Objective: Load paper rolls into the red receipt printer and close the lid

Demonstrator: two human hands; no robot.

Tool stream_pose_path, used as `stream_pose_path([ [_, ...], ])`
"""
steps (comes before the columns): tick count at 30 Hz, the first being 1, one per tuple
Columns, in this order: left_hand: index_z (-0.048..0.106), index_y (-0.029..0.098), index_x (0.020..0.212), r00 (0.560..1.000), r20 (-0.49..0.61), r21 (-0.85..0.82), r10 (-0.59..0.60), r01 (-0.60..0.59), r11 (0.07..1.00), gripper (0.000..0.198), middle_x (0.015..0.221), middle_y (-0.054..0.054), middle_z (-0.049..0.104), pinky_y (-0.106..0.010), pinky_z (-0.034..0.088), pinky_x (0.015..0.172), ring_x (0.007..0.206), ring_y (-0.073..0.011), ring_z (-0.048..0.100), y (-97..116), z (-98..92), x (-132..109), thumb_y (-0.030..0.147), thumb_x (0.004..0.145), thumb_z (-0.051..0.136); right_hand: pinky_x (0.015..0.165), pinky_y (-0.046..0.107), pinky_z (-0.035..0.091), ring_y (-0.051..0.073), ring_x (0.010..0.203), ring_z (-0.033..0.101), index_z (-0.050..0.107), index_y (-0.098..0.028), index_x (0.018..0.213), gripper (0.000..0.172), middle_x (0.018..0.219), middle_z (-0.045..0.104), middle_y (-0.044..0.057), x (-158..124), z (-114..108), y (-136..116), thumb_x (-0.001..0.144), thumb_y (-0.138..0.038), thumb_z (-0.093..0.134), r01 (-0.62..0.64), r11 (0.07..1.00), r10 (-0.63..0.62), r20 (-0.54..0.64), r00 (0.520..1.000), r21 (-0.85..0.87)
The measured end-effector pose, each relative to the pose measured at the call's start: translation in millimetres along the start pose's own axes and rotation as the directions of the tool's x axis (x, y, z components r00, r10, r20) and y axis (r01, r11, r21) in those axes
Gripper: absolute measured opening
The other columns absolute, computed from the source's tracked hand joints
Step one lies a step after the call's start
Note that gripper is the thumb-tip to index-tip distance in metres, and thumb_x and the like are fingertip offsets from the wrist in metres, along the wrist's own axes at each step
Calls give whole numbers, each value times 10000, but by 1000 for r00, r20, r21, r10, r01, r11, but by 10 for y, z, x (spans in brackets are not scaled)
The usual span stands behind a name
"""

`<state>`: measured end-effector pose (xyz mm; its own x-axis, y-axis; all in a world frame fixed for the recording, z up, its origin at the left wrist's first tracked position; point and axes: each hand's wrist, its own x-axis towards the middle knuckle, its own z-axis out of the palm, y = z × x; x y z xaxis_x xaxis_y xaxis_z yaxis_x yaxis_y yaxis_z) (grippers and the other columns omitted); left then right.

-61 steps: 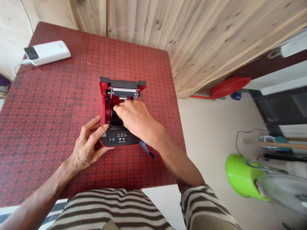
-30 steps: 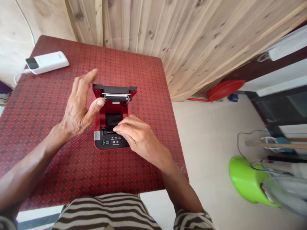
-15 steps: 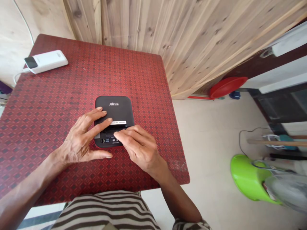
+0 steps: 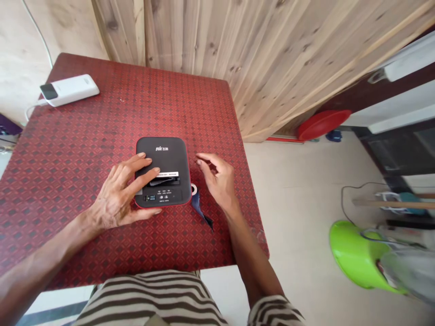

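red cloth with a woven diamond pattern covers the table (image 4: 84,253), whose near edge is partly hidden by the person's striped clothing (image 4: 152,299) at the bottom of the view. both forearms run out of frame at the lower edge.

the left hand (image 4: 117,199) lies flat with fingers spread, its fingertips on the lid of a small printer (image 4: 166,156) and its thumb along the front edge. the palm covers the machine's near left corner. the printer sits near the middle of the table, a rounded box with a matte black lid closed over a red body. its logo, white label and front buttons are too small to read.

the right hand (image 4: 219,181) hovers just right of the printer, fingers loosely curled and apart, holding nothing. between it and the printer's front right corner lies a small white roll (image 4: 194,189) with a dark blue strip (image 4: 200,210) trailing toward the person. the strip's material cannot be told.

farther off, a glossy white power bank (image 4: 70,89) lies at the far left corner, its cable (image 4: 32,107) running off the table. a knotty wooden plank wall (image 4: 238,54) rises behind.
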<state>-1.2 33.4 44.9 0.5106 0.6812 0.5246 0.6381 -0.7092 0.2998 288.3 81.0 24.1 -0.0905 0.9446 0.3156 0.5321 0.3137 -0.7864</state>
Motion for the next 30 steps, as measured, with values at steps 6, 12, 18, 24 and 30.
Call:
stream_pose_path([
  [6,464,237,1534,968,-215,69,-132,150,986,844,1456,-163,564,-457,596,1057,1316,-301,614,219,113,-325,414,812,863,772,351,556,182,778,684,758,-219,1049,200,986,787,61,24,205,423,984,-306,590,-64,998,62,60,996,21],
  [12,464,233,1515,964,-231,56,-131,148,987,808,1378,-166,616,-386,648,905,1203,-276,674,186,228,-473,393,826,854,733,323,529,159,704,619,748,-217,1070,191,930,754,45,25,193,395,969,-266,593,-67,998,67,67,996,-8],
  [18,514,264,1453,959,-233,27,-163,174,984,737,1356,-136,625,-367,662,848,1131,-247,698,161,209,-416,380,816,866,721,310,512,148,712,611,737,-199,1087,194,934,744,40,23,186,394,971,-245,590,-43,999,44,72,996,-21],
  [24,536,259,1408,951,-253,25,-177,189,982,708,1330,-116,656,-403,660,925,1162,-257,704,196,191,-389,397,803,877,704,294,500,143,712,614,741,-182,1090,189,916,731,37,22,183,389,976,-230,598,-23,1000,24,70,997,-13],
  [30,533,261,1401,951,-267,61,-155,177,982,691,1301,-107,678,-370,676,870,1107,-239,732,197,177,-386,413,815,867,682,282,488,139,701,605,741,-186,1098,188,914,731,36,29,176,405,980,-227,600,-14,1000,16,77,997,-25],
])
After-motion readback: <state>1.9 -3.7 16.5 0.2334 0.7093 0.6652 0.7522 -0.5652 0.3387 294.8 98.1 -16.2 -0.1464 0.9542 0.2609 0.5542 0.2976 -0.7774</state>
